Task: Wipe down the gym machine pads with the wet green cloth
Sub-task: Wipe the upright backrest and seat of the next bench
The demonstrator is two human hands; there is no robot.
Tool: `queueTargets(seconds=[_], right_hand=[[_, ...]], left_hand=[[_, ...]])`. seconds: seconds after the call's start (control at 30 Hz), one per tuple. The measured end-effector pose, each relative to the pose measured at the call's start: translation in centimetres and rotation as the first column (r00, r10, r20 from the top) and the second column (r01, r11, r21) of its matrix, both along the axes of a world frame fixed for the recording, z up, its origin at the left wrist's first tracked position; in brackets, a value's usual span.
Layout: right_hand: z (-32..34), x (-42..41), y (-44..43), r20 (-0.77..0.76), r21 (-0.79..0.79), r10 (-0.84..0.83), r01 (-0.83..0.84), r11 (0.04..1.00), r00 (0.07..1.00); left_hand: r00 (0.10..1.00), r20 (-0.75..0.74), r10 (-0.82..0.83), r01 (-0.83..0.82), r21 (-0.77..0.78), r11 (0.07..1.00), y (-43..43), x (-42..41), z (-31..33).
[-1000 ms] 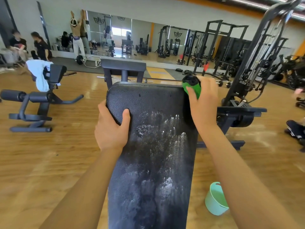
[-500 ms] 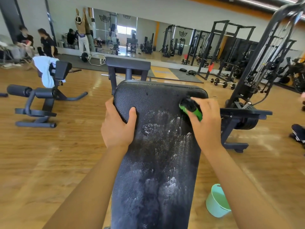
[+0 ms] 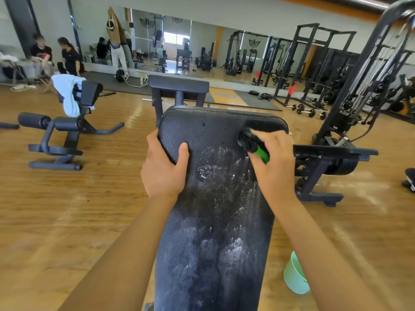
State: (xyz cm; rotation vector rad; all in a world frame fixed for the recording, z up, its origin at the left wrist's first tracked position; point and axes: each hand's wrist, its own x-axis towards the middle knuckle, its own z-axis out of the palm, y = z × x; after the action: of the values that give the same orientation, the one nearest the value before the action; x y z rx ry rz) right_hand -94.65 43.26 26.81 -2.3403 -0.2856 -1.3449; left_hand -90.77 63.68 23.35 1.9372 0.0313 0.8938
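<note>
Right hand (image 3: 272, 163) grips cloth (image 3: 261, 153) on pad (image 3: 213, 221)

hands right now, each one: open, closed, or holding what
left hand: closed, gripping the left edge of the bench pad
right hand: closed, holding the green cloth on the pad

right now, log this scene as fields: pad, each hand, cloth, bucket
pad: black bench pad, streaked with white residue down its middle
left: left hand grips the pad's left edge, thumb on top
right: right hand holds the green cloth against the pad's upper right part
floor: mint-green bucket stands right of the pad
</note>
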Motion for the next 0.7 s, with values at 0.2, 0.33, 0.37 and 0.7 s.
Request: queueTargets(seconds=[0.2, 0.33, 0.37, 0.7], right_hand=[[-0.4, -0.6, -0.4, -0.030, -0.065, 0.049, -0.051, 0.997, 0.998], [3.1, 1.5, 0.7, 0.042, 0.003, 0.018, -0.018, 1.000, 0.999], [3.9, 2.1, 1.1, 0.043, 0.031, 0.011, -0.013, 0.999, 0.999], [3.7, 2.3, 2.2, 0.039, -0.040, 0.027, -0.026, 0.999, 0.999]], left_hand=[[1.000, 0.017, -0.013, 0.013, 0.014, 1.000, 0.1, 0.0, -0.2], [0.999, 0.018, -0.030, 0.030, 0.001, 1.000, 0.1, 0.2, -0.3], [1.000, 0.011, -0.027, 0.027, 0.003, 1.000, 0.1, 0.3, -0.3], [0.974, 0.001, -0.226, 0.214, -0.324, 0.922, 1.0, -1.2, -4.0]])
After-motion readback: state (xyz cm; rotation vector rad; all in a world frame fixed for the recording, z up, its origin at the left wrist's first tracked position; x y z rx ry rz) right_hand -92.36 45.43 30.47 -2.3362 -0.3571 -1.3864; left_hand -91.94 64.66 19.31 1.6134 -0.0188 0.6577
